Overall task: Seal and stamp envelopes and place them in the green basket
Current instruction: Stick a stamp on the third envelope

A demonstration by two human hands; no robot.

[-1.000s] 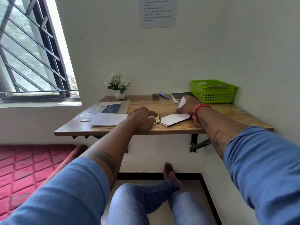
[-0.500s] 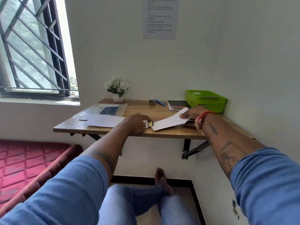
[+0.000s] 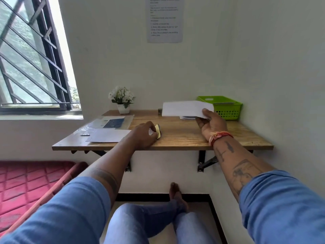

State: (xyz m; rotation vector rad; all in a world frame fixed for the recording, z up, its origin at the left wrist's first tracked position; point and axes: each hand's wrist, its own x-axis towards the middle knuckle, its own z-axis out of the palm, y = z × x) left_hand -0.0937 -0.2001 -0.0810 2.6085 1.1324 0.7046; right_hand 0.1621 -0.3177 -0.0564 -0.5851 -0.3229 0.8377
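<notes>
My right hand point(image 3: 212, 123) pinches a white envelope point(image 3: 184, 108) by its right end and holds it in the air above the wooden table point(image 3: 184, 138), just left of the green basket point(image 3: 223, 107). The basket stands at the table's back right corner, against the wall. My left hand point(image 3: 145, 134) rests on the table near the middle and grips a small yellow and white pad of stamps point(image 3: 157, 132). A white sheet point(image 3: 109, 135) lies left of that hand.
A clear plastic sleeve with a blue card point(image 3: 113, 122) lies at the back left. A small white pot of flowers point(image 3: 122, 101) stands by the wall. A notebook point(image 3: 187, 117) lies under the raised envelope. A red mattress point(image 3: 26, 180) is on the floor left.
My right hand has lifted the envelope off the table and carried it up toward the green basket. My left hand has stayed on the table with the stamp pad.
</notes>
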